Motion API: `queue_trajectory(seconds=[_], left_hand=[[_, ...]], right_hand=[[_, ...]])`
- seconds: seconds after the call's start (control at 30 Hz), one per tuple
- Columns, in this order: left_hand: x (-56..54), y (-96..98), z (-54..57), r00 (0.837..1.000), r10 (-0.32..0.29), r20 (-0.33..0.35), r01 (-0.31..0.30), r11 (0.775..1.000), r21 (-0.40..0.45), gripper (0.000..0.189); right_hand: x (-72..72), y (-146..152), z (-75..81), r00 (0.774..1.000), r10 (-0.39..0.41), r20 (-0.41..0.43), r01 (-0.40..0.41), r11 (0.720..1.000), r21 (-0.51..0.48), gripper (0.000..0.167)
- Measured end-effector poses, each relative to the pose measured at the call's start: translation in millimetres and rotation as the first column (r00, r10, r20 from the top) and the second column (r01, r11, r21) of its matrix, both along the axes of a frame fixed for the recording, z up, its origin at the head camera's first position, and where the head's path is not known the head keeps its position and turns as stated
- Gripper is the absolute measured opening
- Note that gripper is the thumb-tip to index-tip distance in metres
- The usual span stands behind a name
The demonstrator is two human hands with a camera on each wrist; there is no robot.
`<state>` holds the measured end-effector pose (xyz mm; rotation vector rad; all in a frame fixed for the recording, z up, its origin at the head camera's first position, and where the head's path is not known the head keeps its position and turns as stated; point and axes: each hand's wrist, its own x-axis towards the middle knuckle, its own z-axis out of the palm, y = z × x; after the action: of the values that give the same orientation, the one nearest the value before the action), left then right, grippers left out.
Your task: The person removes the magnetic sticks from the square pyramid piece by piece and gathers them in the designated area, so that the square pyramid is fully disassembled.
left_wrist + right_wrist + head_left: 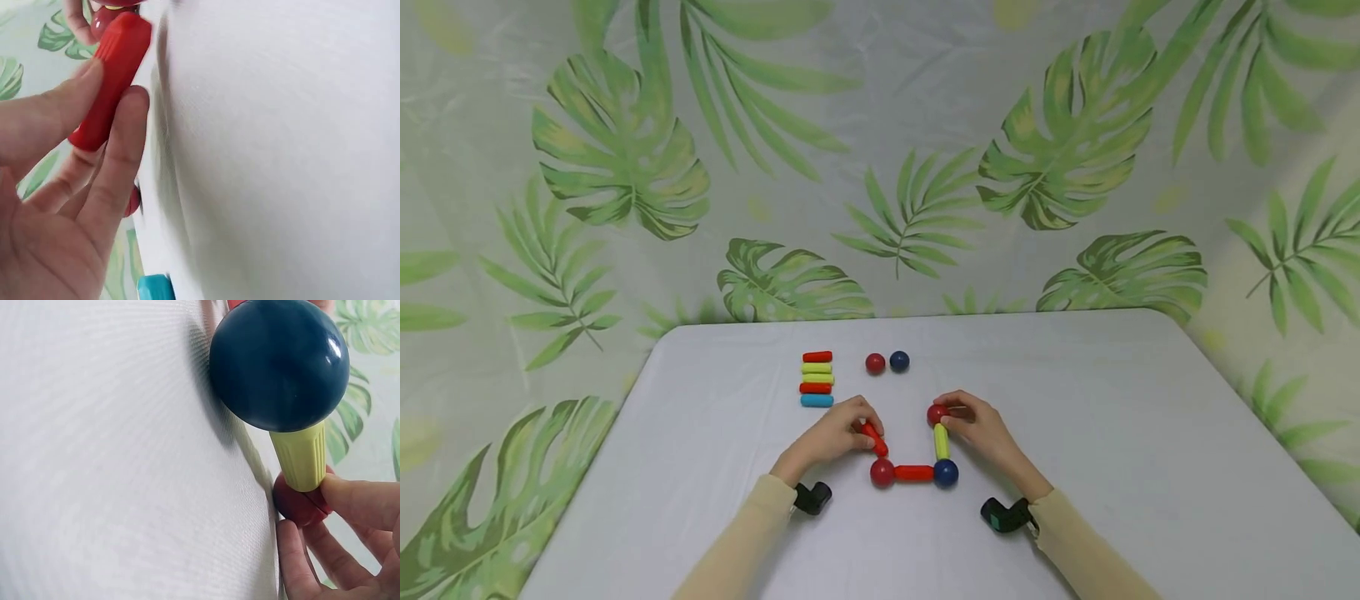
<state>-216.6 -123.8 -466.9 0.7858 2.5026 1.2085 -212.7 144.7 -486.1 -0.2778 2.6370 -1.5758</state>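
Left hand [841, 429] of a person pinches a tilted red rod [876, 439] between thumb and fingers, its near end at a red ball [882, 472]; whether the two touch is hard to tell. Opposite, the right hand [981, 423] grips another red ball [937, 414] at the far end of a yellow-green rod [942, 442]. Between the hands, toward the wearer, a blue ball [946, 473] and a crosswise red rod [913, 473] complete the run of pieces. Aiming the tilted rod squarely at the ball, with the right hand bracing, would likely serve best; a slanted push might roll it. Just beyond the left hand, five rods lie in a column on the counter [1075, 375], the nearest, a blue rod [817, 401], within easy knocking of the knuckles. Farther out, a spare red ball [876, 363] and dark blue ball [899, 361] sit side by side.
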Motion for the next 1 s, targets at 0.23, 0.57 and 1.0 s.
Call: queue_trajectory(seconds=[0.23, 0.57, 1.0], left_hand=[[3.6, -27.7, 3.9, 0.909, 0.408, -0.084, -0.401, 0.912, 0.089, 0.017], [-10.2, -50.5, -2.2, 0.818, 0.541, -0.193, -0.558, 0.829, -0.04, 0.015], [20.8, -3.5, 4.4, 0.977, -0.184, 0.104, 0.189, 0.981, -0.033, 0.03]], right_hand=[[-0.8, 1, -0.9, 1.0, -0.002, 0.001, 0.002, 1.0, 0.01, 0.025], [0.1, 2, 0.5, 1.0, 0.008, 0.006, -0.008, 1.0, -0.012, 0.025], [1.7, 1, 0.9, 1.0, 0.0, 0.013, 0.0, 1.0, -0.007, 0.024]])
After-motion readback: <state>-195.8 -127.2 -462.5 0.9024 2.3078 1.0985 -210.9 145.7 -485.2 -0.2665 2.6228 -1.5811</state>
